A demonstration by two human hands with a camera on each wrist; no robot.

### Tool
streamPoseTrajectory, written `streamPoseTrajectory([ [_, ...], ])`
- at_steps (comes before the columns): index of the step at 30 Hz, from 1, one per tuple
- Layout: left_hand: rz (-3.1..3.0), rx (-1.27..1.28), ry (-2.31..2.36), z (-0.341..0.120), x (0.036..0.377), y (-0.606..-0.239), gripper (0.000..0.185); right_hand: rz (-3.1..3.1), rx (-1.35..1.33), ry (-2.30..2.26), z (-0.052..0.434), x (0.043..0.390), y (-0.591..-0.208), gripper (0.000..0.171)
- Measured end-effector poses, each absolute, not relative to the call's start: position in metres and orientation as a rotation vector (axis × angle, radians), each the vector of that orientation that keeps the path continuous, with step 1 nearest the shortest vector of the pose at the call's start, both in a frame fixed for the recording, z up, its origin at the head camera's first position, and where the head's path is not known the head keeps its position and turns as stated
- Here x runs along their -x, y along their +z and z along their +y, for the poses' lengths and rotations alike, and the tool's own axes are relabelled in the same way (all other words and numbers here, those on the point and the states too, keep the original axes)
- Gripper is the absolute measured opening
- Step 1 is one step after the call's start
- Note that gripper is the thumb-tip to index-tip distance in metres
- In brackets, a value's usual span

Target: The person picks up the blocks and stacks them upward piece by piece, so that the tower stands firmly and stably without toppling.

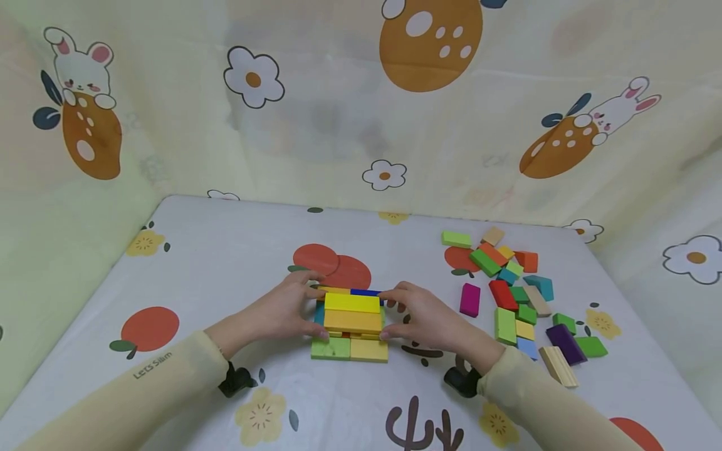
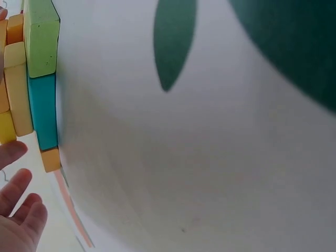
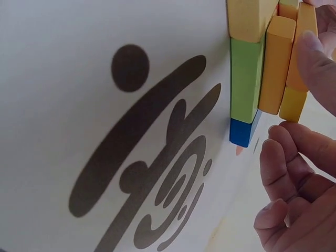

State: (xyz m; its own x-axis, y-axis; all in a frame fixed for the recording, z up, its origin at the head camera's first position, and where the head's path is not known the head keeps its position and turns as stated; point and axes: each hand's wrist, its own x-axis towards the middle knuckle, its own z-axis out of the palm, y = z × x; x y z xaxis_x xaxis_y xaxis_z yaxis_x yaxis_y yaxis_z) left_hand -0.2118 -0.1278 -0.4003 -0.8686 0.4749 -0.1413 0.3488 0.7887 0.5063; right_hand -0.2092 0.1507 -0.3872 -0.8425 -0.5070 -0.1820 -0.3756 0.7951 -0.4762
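A small stack of wooden blocks stands on the cloth in front of me. Its top carries a yellow block (image 1: 352, 302) lying behind an orange block (image 1: 353, 322). My left hand (image 1: 284, 310) holds the left ends of this pair, thumb in front and fingers behind. At the right ends is my right hand (image 1: 433, 319), its thumb against the orange block and its index finger at the yellow one. Below lie a light green block (image 1: 329, 349) and a pale wood block (image 1: 369, 351) in front, a teal block (image 2: 43, 110) at left, a blue block (image 3: 242, 132) at back right.
Loose blocks of many colours are scattered at the right, among them a magenta block (image 1: 470, 299), a red block (image 1: 502, 295) and a purple block (image 1: 566, 344). A patterned cloth (image 1: 186, 250) covers the table, and a printed curtain (image 1: 327, 125) hangs behind it.
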Motion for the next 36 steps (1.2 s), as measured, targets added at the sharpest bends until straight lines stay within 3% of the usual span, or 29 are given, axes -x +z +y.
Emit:
streamPoseTrajectory([
  [12, 2.715, -0.666, 0.772, -0.1288, 0.2112, -0.4012, 0.083, 2.669, 0.702, -0.646, 0.1501, 0.2093, -0.39, 0.075],
  [36, 2.718, -0.697, 0.795, -0.1277, 0.2103, -0.4041, 0.07, 2.666, 0.674, -0.649, 0.1471, 0.2097, -0.3896, 0.072],
])
